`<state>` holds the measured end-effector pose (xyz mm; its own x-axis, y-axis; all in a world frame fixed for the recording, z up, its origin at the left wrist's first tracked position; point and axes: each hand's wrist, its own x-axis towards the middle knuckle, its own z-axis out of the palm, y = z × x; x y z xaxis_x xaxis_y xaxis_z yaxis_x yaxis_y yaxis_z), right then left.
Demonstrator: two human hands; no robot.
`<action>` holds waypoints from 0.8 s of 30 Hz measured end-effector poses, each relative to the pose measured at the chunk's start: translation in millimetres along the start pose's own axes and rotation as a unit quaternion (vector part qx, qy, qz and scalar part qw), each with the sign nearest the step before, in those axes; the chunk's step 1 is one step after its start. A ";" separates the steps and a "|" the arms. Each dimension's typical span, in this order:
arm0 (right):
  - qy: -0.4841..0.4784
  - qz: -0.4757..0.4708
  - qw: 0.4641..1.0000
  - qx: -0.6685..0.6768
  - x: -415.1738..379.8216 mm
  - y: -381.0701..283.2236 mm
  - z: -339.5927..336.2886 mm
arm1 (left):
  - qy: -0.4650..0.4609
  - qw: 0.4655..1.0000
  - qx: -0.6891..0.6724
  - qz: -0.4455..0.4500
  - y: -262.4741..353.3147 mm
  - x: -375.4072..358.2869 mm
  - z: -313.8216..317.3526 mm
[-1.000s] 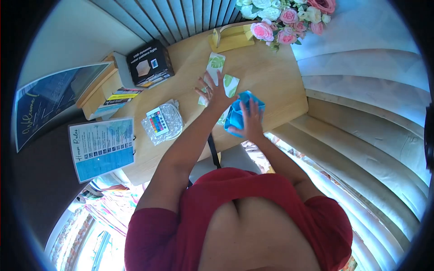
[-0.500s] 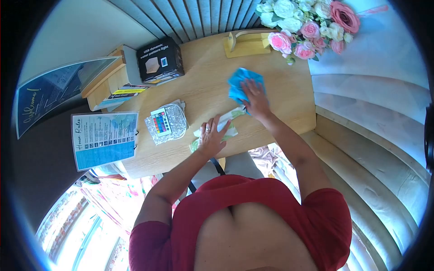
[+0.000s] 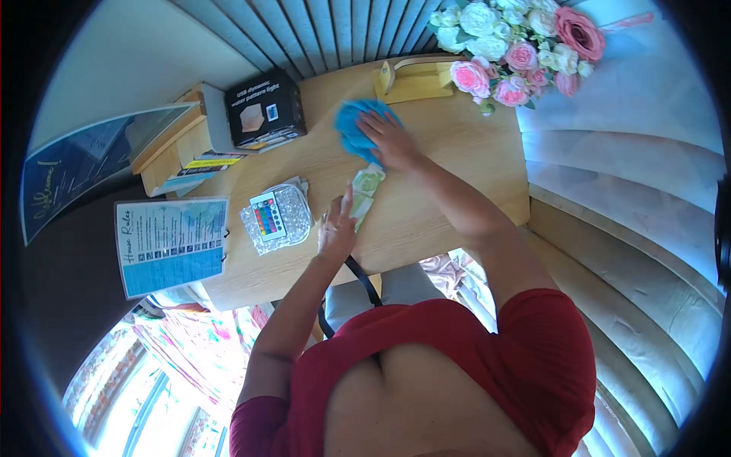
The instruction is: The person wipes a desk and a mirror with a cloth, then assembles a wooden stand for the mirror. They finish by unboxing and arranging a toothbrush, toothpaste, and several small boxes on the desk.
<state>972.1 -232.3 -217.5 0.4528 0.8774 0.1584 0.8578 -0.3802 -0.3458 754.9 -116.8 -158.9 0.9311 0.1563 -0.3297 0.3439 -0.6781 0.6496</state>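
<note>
My right hand (image 3: 390,142) presses a crumpled blue cloth (image 3: 352,126) onto the wooden desk (image 3: 449,167), its fingers spread over the fabric. Closer to me, my left hand (image 3: 337,230) has hold of a long green-and-white labelled thing (image 3: 368,190), whose far end reaches close to the cloth. The palm and fingers hide part of it, and I cannot tell its kind. Left of that hand lies a bubble-wrapped bundle (image 3: 297,221) with a small white remote (image 3: 267,216) with coloured buttons on top.
A black light box (image 3: 266,110) and a wooden holder with booklets (image 3: 171,156) stand at the back left. The House Rules sheet (image 3: 173,247) is at the left edge. A yellow wooden stand (image 3: 411,87) and flowers (image 3: 518,57) are at the back right. A curved padded seat (image 3: 632,251) borders the right.
My right hand has swept the blue cloth left across the desk. My left hand has turned, and the green-and-white thing now points more steeply away from me. The view has shifted slightly.
</note>
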 end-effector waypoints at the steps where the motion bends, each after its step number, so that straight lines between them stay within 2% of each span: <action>1: 0.009 0.028 1.000 0.004 -31.5 8.8 -13.6 | -0.004 0.999 -0.031 -0.025 1.1 5.7 -1.7; 2: 0.018 0.056 0.998 0.008 -63.3 24.3 -26.7 | -0.006 0.999 -0.031 -0.019 4.1 10.7 -0.4; 3: 0.131 0.060 0.989 0.035 -105.6 60.1 -12.1 | 0.021 0.998 0.053 0.010 6.8 13.7 2.1; 4: 0.164 0.137 0.977 0.013 -136.3 78.3 -27.6 | 0.047 0.989 0.138 0.041 10.2 17.7 3.9; 5: 0.198 0.211 0.957 -0.010 -162.3 95.0 -42.0 | 0.046 0.988 0.140 0.049 15.1 28.3 3.2; 6: 0.160 0.311 0.930 -0.116 -189.5 111.8 -46.7 | 0.091 0.987 0.094 0.090 22.5 43.5 1.0; 7: 0.149 0.414 0.884 -0.155 -205.6 119.2 -43.1 | 0.133 0.981 0.046 0.130 31.6 60.6 -1.5; 9: 0.115 0.424 0.878 -0.191 -202.1 92.9 -35.5 | 0.188 0.966 -0.054 0.170 63.9 113.5 -23.9; 10: 0.078 0.428 0.872 -0.225 -195.3 73.1 -30.8 | 0.229 0.949 -0.040 0.214 78.6 144.2 -36.4; 11: 0.069 0.400 0.893 -0.193 -185.8 45.5 -30.4 | 0.267 0.929 -0.027 0.255 89.5 171.4 -46.0; 12: 0.061 0.369 0.914 -0.160 -176.4 23.4 -31.1 | 0.200 0.955 -0.061 0.212 97.5 193.9 -53.3; 13: 0.062 0.372 0.912 -0.160 -171.1 14.4 -30.5 | 0.132 0.973 -0.093 0.167 100.9 212.4 -58.6; 15: 0.038 0.295 0.946 -0.132 -162.3 9.8 -30.8 | 0.113 0.970 -0.078 0.200 88.3 242.6 -57.3; 16: 0.041 0.297 0.945 -0.133 -157.7 17.1 -34.6 | 0.095 0.967 -0.065 0.228 79.8 252.4 -54.7; 17: 0.042 0.276 0.953 -0.119 -153.2 30.0 -36.7 | 0.095 0.975 -0.056 0.191 79.0 254.5 -55.5; 18: 0.042 0.255 0.960 -0.105 -150.4 42.1 -36.5 | 0.092 0.975 -0.055 0.192 76.1 254.5 -56.1; 20: 0.073 0.291 0.949 -0.094 -139.3 46.8 -28.3 | 0.117 0.963 -0.022 0.241 66.9 251.6 -61.8; 22: 0.083 0.311 0.939 -0.125 -123.7 40.3 -24.5 | 0.132 0.966 -0.021 0.223 62.4 233.8 -75.4; 24: 0.066 0.291 0.948 -0.108 -102.7 32.3 -25.0 | 0.147 0.968 -0.020 0.204 64.6 211.1 -93.1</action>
<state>959.4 -342.0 -221.8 0.8791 0.4618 0.1181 0.4766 -0.8526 -0.2143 985.0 -60.7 -122.8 0.9827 0.0838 0.1649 -0.0601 -0.6985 0.7131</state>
